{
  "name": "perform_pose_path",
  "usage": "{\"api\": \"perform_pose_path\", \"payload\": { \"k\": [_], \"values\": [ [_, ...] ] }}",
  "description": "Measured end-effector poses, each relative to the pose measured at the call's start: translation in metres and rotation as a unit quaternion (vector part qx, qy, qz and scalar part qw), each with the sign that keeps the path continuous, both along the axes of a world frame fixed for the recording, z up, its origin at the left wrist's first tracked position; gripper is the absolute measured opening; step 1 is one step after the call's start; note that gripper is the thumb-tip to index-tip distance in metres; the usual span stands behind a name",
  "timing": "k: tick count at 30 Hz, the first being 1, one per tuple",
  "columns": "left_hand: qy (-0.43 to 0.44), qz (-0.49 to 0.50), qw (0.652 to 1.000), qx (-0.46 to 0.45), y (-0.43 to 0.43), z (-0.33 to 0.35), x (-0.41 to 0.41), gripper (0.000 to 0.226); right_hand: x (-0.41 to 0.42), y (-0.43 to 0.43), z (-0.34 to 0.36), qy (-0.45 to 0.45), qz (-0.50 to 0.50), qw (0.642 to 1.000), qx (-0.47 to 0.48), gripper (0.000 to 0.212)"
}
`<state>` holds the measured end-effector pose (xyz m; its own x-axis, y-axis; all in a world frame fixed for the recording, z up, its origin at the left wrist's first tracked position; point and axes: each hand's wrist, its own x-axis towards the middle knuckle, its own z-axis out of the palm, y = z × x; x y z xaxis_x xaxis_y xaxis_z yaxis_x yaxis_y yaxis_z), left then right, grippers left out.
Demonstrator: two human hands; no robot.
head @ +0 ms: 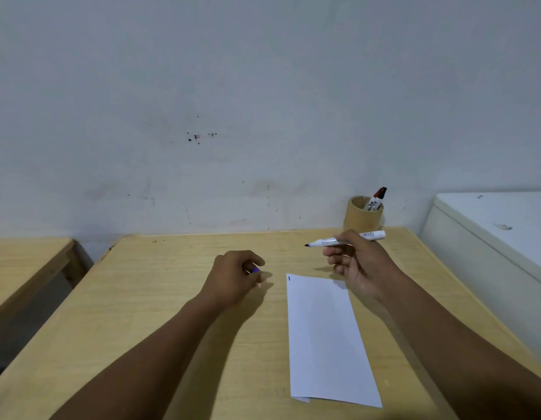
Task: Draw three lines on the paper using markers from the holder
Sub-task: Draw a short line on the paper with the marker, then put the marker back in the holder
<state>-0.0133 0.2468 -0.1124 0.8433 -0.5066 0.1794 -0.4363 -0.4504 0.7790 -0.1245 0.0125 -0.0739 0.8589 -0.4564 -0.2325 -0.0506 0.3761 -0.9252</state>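
A white sheet of paper (pixel 326 338) lies on the wooden table (pixel 160 313), with a tiny dark mark at its far left corner. My right hand (pixel 360 265) hovers above the paper's far edge and grips an uncapped white marker (pixel 320 242), tip pointing left. My left hand (pixel 238 275) rests on the table left of the paper, fingers closed around a small purple cap (pixel 255 270). A round cardboard holder (pixel 362 215) stands by the wall behind my right hand, with two markers (pixel 375 199) leaning in it.
A white cabinet or appliance (pixel 490 237) stands right of the table. A second wooden table (pixel 23 268) stands to the left across a gap. A marked grey wall runs close behind the table's far edge.
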Motion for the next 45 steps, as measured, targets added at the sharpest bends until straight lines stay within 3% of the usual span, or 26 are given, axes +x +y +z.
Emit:
{"api": "perform_pose_path", "payload": {
  "k": [2, 5, 8, 16, 25, 30, 33, 36, 39, 41, 45],
  "values": [
    [0.146, 0.029, 0.973, -0.178, -0.011, 0.011, -0.002, 0.014, -0.002, 0.0, 0.003, -0.013, 0.005, 1.0, -0.009, 0.011],
    [0.275, 0.031, 0.909, -0.313, -0.029, 0.028, -0.004, 0.018, -0.005, 0.003, 0.008, -0.041, 0.005, 0.999, 0.0, 0.007],
    [0.315, 0.012, 0.882, -0.35, -0.046, 0.035, -0.008, 0.017, -0.007, 0.009, 0.013, -0.059, -0.006, 0.998, -0.001, 0.007],
    [0.35, -0.02, 0.863, -0.363, -0.076, 0.04, -0.012, 0.02, -0.008, 0.006, 0.013, -0.073, -0.043, 0.996, -0.001, 0.012],
    [0.31, -0.054, 0.876, -0.366, -0.106, 0.05, -0.012, 0.017, -0.012, -0.006, 0.011, -0.099, -0.054, 0.993, 0.021, 0.017],
    [0.215, -0.055, 0.923, -0.314, -0.116, 0.066, 0.003, 0.014, -0.03, -0.043, 0.025, -0.053, 0.121, 0.991, -0.031, 0.055],
    [0.169, -0.08, 0.945, -0.267, -0.129, 0.084, 0.01, 0.015, -0.033, -0.063, 0.037, -0.003, 0.163, 0.973, -0.164, 0.042],
    [0.116, -0.104, 0.964, -0.218, -0.151, 0.102, 0.01, 0.017, -0.02, -0.076, 0.047, 0.05, 0.147, 0.902, -0.403, 0.01],
    [0.057, -0.098, 0.973, -0.203, -0.176, 0.121, 0.01, 0.019, 0.002, -0.095, 0.06, 0.043, 0.071, 0.842, -0.534, 0.006],
    [0.021, -0.092, 0.973, -0.212, -0.19, 0.135, 0.014, 0.025, 0.014, -0.109, 0.07, 0.021, -0.007, 0.816, -0.578, 0.011],
    [-0.041, -0.068, 0.98, -0.185, -0.207, 0.149, 0.028, 0.045, 0.037, -0.132, 0.076, -0.018, -0.109, 0.817, -0.566, 0.009]
  ]
}}
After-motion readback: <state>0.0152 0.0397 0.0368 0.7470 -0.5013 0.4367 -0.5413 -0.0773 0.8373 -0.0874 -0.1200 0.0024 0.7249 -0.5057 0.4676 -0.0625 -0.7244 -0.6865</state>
